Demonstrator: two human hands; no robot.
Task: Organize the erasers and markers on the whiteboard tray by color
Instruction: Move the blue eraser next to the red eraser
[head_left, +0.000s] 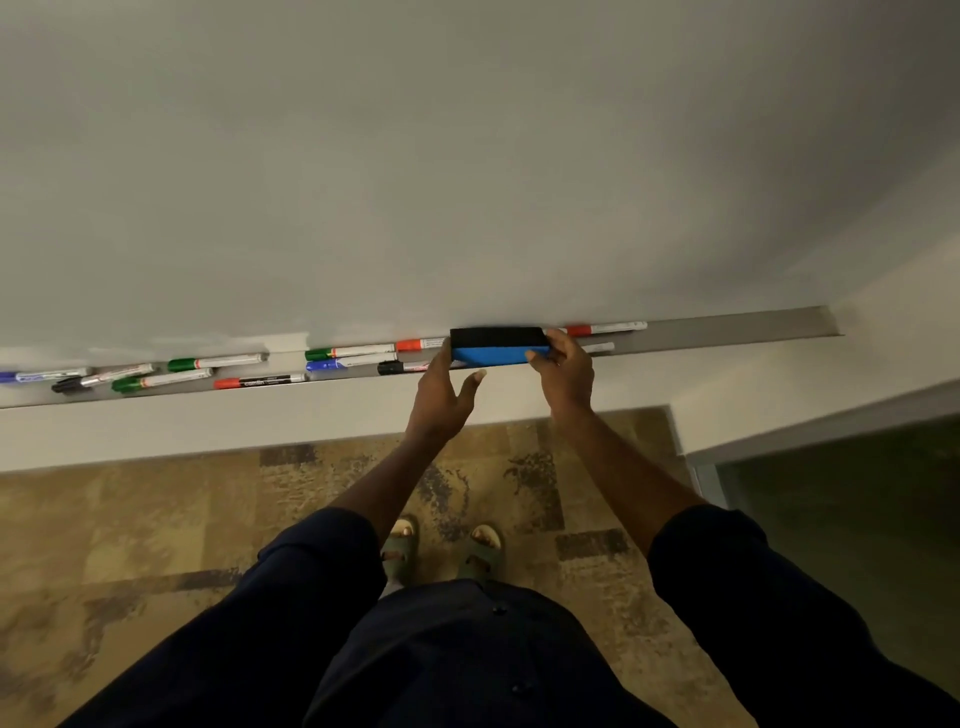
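A blue eraser (496, 354) with a black felt top is held over the grey whiteboard tray (727, 332). My right hand (566, 371) grips its right end. My left hand (447, 392) touches its left end with fingers spread. Markers lie scattered along the tray: a red-capped one (605, 328) to the right, a red-capped one (420, 344), a green one (349, 352), a blue one (349, 362) and a black one (402, 367) just left of the eraser. Further left lie green markers (215, 362), a red-capped dark marker (260, 382), a black one (101, 378) and a blue one (44, 375).
The whiteboard (467, 182) fills the upper view. The tray's right end (826, 322) stops near a wall corner. A dark glass panel (857, 493) stands at the lower right. Patterned carpet (156, 519) and my sandalled feet (447, 545) are below.
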